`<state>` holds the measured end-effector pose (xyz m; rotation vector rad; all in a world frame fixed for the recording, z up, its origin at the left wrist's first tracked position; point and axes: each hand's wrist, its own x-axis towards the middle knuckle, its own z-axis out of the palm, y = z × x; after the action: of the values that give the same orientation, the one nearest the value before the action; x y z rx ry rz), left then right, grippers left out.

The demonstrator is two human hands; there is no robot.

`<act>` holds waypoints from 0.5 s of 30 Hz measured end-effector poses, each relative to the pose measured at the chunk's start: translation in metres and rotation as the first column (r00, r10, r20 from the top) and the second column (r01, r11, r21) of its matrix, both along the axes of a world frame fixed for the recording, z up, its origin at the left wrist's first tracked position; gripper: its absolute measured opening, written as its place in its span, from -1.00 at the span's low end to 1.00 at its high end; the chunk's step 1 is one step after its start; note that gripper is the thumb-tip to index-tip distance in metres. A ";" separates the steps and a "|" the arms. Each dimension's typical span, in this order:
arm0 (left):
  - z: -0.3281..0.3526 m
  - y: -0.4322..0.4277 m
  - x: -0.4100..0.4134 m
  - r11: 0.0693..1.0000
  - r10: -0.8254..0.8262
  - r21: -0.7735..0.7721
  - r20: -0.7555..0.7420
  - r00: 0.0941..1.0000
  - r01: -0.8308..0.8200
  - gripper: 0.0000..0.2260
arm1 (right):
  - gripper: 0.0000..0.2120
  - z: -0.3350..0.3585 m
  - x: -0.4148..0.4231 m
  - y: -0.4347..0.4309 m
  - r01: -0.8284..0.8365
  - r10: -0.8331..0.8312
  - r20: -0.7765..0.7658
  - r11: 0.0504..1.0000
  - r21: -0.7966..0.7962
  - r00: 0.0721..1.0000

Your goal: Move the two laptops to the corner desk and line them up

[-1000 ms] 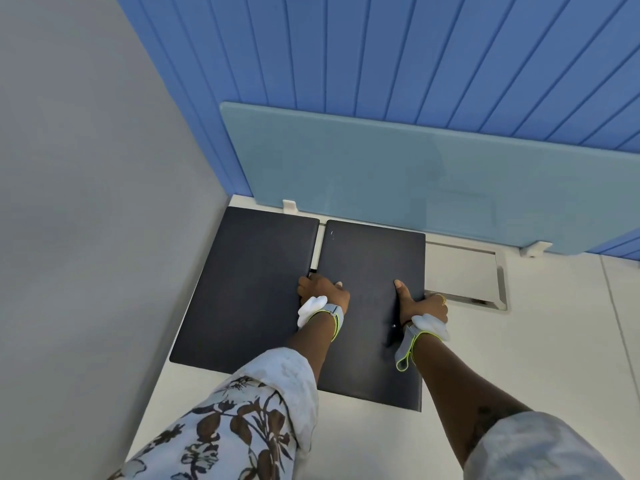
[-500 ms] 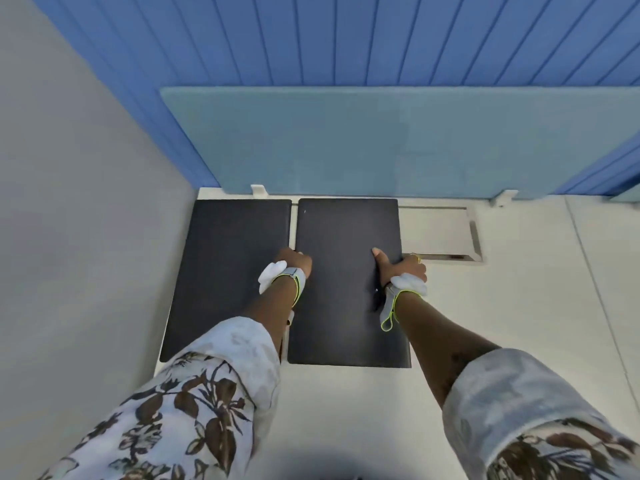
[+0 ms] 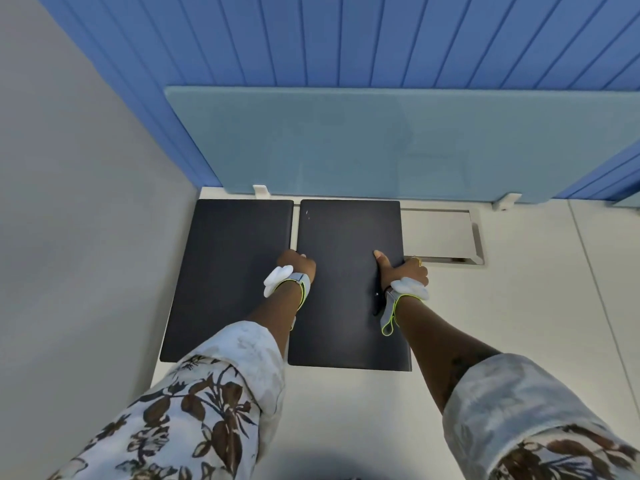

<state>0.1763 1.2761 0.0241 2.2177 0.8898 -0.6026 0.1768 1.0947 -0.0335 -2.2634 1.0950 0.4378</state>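
A grey wall [image 3: 86, 202] borders the white desk [image 3: 519, 323] on the left. 2 closed dark laptops lie flat in the corner, side by side with a narrow gap between them. The left laptop [image 3: 225, 271] sits just beside the wall. The left hand [image 3: 296, 266] curls closed over the left edge of the right laptop [image 3: 346, 306]. The right hand [image 3: 403, 271] clamps that laptop's right edge, thumb on top. A recessed cable hatch [image 3: 446, 237] lies further right, below the pale blue divider [image 3: 381, 140].
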 end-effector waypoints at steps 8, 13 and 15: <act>-0.001 -0.004 -0.002 0.999 0.027 0.021 0.018 0.999 -0.027 -0.67 | -0.12 0.002 0.000 0.002 0.003 -0.003 -0.004 1.000 -0.014 1.000; 0.000 -0.007 -0.002 0.999 0.036 0.010 0.001 0.999 -0.036 -0.65 | -0.14 0.008 -0.002 0.003 -0.012 0.011 -0.025 0.999 -0.032 1.000; -0.003 -0.009 -0.001 0.996 0.074 0.048 -0.001 0.997 -0.074 -0.58 | -0.15 0.012 -0.004 0.004 -0.041 0.040 -0.026 0.997 -0.059 0.999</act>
<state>0.1754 1.2672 0.0208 2.2161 0.9928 -0.5555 0.1726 1.0991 -0.0220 -2.3415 1.0894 0.4560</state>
